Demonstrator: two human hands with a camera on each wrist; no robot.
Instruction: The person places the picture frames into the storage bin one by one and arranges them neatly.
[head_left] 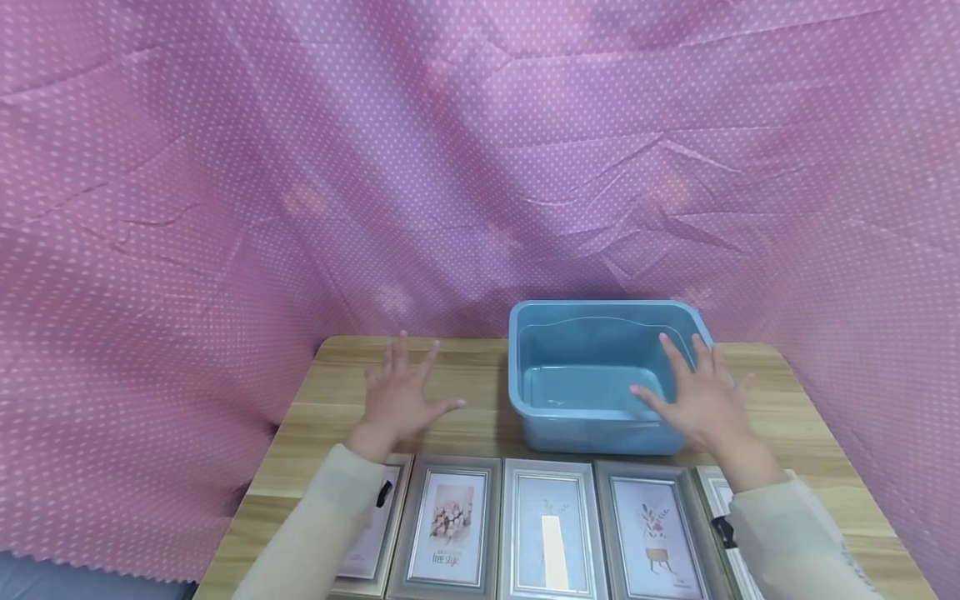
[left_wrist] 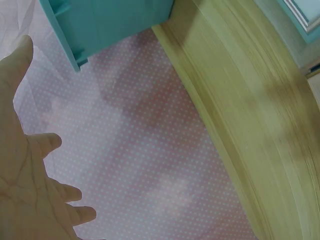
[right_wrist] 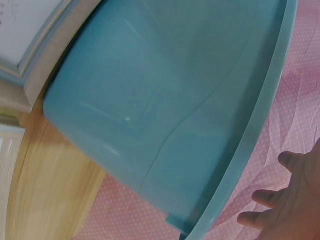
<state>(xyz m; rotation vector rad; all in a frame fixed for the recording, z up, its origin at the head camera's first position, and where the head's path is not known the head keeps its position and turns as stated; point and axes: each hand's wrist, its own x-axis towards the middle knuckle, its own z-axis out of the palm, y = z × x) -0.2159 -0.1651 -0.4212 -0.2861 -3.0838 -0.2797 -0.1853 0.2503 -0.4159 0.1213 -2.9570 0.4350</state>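
Both hands are held up with fingers spread, and neither holds anything. My left hand (head_left: 397,396) hovers over the wooden table, left of a blue plastic bin (head_left: 588,429); its spread fingers also show in the left wrist view. My right hand (head_left: 705,400) is raised at the bin's right front corner, overlapping its rim in the head view. Below the hands a row of picture frames lies along the near side: one with a flower photo (head_left: 452,521), one with a glare patch (head_left: 553,533), one with a potted plant print (head_left: 656,537). The sleeves partly cover the outer frames.
The wooden table (head_left: 337,392) has rounded far corners. Pink dotted cloth (head_left: 450,167) hangs behind it and down both sides. The bin stands near the back edge, right of centre, with its bare floor visible.
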